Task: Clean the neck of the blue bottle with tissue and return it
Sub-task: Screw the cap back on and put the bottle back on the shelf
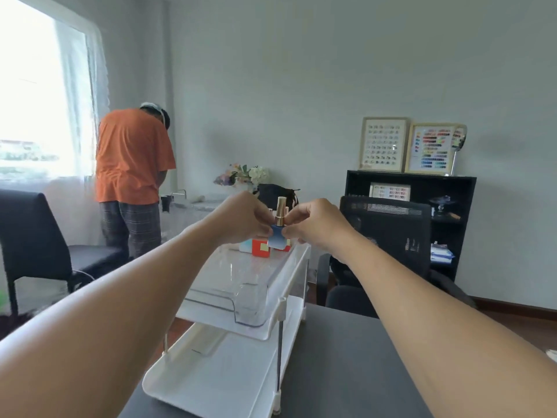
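The blue bottle (276, 238) with a tall gold cap (281, 210) is held upright above the far end of a clear tray (241, 285) on a white two-tier rack (217, 369). My left hand (241, 218) pinches the bottle at its neck from the left. From the right, my right hand (313, 221) pinches the same spot, its fingers curled at the base of the cap. No tissue shows in either hand.
Orange and pale boxes (260, 247) stand at the tray's far end behind the bottle. The rack sits on a dark table (346, 372). A black mesh chair (385, 236) and black shelf (413, 206) are to the right. A person in an orange shirt (132, 158) stands at the left.
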